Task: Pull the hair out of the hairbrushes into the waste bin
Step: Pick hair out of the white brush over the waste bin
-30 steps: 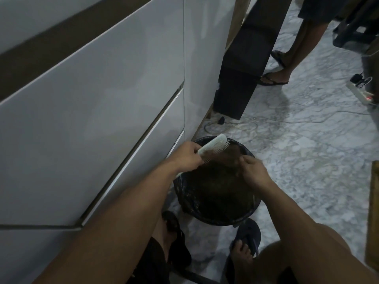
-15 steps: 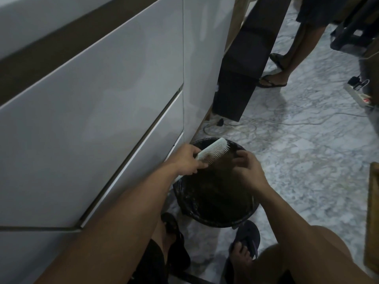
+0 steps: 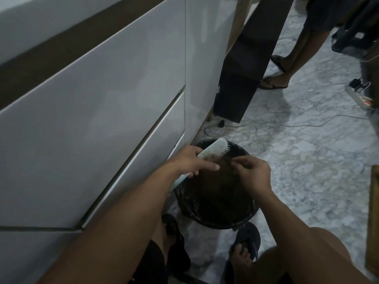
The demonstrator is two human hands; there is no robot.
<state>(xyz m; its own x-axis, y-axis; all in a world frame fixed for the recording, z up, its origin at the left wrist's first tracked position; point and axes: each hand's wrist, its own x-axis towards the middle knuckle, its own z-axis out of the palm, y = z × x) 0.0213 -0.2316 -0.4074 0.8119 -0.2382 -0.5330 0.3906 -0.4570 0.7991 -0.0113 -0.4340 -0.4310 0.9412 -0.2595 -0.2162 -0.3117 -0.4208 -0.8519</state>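
A pale mint hairbrush (image 3: 215,149) is held over a black round waste bin (image 3: 217,219) on the marble floor. My left hand (image 3: 191,161) is shut on the brush's handle, bristles turned right and down. Brown hair (image 3: 217,160) clings to the bristles near my fingers. My right hand (image 3: 253,174) is just right of the bristles, thumb and forefinger pinched on strands of that hair. The bin's inside is dark and brownish.
White glossy cabinet drawers (image 3: 92,119) stand close on the left. A dark panel (image 3: 246,64) leans behind the bin, with cables (image 3: 242,128) on the floor. Another person's legs (image 3: 291,58) stand at the back right, near a power strip (image 3: 359,97). My sandalled feet (image 3: 245,249) flank the bin.
My right hand has risen from low over the bin to the bristles and now pinches the hair. The brush has stayed in my left hand, tilted slightly.
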